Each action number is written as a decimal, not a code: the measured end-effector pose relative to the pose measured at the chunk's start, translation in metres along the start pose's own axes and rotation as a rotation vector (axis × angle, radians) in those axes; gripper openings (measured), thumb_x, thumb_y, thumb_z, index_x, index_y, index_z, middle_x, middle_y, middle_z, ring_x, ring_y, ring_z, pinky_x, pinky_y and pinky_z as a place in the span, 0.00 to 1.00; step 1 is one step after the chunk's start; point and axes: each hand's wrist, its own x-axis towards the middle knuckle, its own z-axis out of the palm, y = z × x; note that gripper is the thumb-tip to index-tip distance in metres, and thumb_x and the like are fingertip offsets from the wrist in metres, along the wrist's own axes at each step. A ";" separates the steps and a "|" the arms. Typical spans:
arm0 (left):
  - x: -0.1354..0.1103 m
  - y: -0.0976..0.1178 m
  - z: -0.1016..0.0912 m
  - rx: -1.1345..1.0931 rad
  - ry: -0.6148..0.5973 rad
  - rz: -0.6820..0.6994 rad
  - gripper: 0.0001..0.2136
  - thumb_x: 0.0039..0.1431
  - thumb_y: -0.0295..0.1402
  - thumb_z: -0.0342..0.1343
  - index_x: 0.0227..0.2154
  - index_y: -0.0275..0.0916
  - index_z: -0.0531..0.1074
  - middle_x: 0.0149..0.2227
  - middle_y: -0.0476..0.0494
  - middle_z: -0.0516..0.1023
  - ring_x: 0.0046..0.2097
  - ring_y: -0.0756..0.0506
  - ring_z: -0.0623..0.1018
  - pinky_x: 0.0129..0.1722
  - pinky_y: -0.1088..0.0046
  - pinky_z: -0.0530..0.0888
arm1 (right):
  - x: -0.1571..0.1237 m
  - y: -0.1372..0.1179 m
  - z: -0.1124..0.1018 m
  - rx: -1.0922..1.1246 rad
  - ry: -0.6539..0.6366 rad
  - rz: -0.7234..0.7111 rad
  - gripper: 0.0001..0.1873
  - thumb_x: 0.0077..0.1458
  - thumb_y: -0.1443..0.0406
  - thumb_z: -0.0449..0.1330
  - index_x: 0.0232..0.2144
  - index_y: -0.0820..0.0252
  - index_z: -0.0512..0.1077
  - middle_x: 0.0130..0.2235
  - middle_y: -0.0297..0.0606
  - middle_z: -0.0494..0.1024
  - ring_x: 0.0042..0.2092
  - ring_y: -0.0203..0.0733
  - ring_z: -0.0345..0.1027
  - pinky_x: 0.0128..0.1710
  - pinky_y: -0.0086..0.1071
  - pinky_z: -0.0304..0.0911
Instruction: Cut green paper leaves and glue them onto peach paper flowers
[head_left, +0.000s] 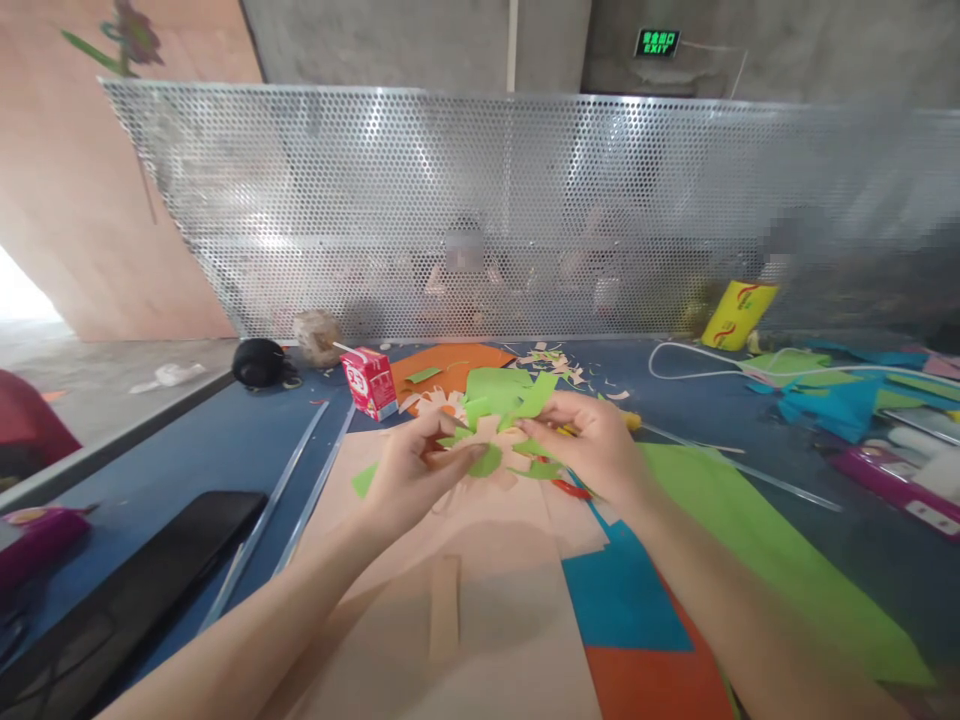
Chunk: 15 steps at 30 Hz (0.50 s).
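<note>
Between both hands is a green paper cutout with curled, petal-like pieces, held above a large pale pink paper sheet. My left hand pinches its left side between thumb and fingers. On the other side, my right hand grips a green strip with thumb and forefinger. Pale pink cut pieces lie just behind my left hand. Red-handled scissors are partly hidden beside my right hand. A narrow beige strip rests on the pink sheet.
A red drink carton stands left of an orange sheet. Green and blue paper lie at right. A black case and clear plastic strips are at left. A perforated metal screen borders the table's back.
</note>
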 end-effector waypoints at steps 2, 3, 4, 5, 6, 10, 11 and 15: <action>0.000 0.000 0.000 0.008 -0.001 -0.006 0.09 0.46 0.36 0.56 0.22 0.37 0.62 0.23 0.51 0.66 0.27 0.51 0.71 0.21 0.79 0.64 | 0.000 0.002 0.000 -0.006 0.000 0.001 0.05 0.47 0.65 0.57 0.29 0.57 0.73 0.31 0.36 0.77 0.33 0.40 0.71 0.34 0.33 0.65; 0.000 0.000 0.000 0.009 -0.003 -0.006 0.09 0.46 0.36 0.56 0.22 0.37 0.62 0.23 0.51 0.66 0.27 0.51 0.71 0.21 0.79 0.64 | 0.000 0.003 0.000 -0.011 -0.002 0.002 0.05 0.47 0.65 0.57 0.28 0.57 0.72 0.30 0.36 0.77 0.33 0.40 0.71 0.34 0.33 0.65; -0.001 0.001 0.000 0.007 -0.005 -0.006 0.09 0.46 0.36 0.56 0.22 0.37 0.62 0.23 0.51 0.66 0.27 0.51 0.71 0.21 0.79 0.64 | 0.000 0.004 0.001 -0.017 -0.005 0.006 0.05 0.47 0.64 0.57 0.28 0.57 0.72 0.30 0.36 0.77 0.33 0.40 0.71 0.34 0.34 0.65; -0.001 0.002 0.000 0.004 -0.007 -0.008 0.09 0.46 0.36 0.56 0.22 0.37 0.62 0.23 0.51 0.66 0.27 0.51 0.71 0.21 0.79 0.63 | 0.000 0.005 0.001 -0.023 -0.010 0.011 0.05 0.47 0.64 0.57 0.28 0.57 0.72 0.29 0.36 0.77 0.33 0.40 0.71 0.34 0.34 0.65; 0.000 0.002 0.000 0.001 -0.009 -0.011 0.10 0.46 0.36 0.56 0.22 0.37 0.61 0.23 0.51 0.66 0.27 0.51 0.71 0.20 0.79 0.63 | 0.001 0.005 0.002 -0.027 -0.012 0.014 0.05 0.47 0.64 0.57 0.28 0.57 0.72 0.29 0.36 0.77 0.32 0.40 0.71 0.33 0.34 0.65; 0.000 0.003 0.000 -0.028 0.005 -0.043 0.10 0.45 0.36 0.56 0.22 0.37 0.61 0.22 0.51 0.67 0.26 0.51 0.70 0.20 0.79 0.64 | 0.001 0.006 0.004 -0.029 0.025 0.031 0.06 0.47 0.62 0.56 0.25 0.58 0.71 0.28 0.36 0.76 0.31 0.39 0.70 0.31 0.33 0.64; 0.001 0.003 0.000 -0.048 0.013 -0.054 0.11 0.44 0.36 0.57 0.22 0.37 0.61 0.22 0.52 0.67 0.25 0.52 0.70 0.19 0.80 0.64 | 0.001 0.006 0.004 -0.020 0.038 0.036 0.07 0.47 0.61 0.56 0.25 0.58 0.70 0.28 0.36 0.76 0.31 0.39 0.70 0.31 0.32 0.64; 0.002 0.003 0.001 -0.156 0.020 -0.125 0.12 0.44 0.36 0.57 0.21 0.38 0.58 0.19 0.55 0.64 0.18 0.56 0.65 0.15 0.81 0.61 | 0.000 0.003 0.006 -0.043 0.045 0.017 0.07 0.44 0.61 0.60 0.27 0.57 0.69 0.30 0.35 0.75 0.34 0.39 0.69 0.32 0.32 0.63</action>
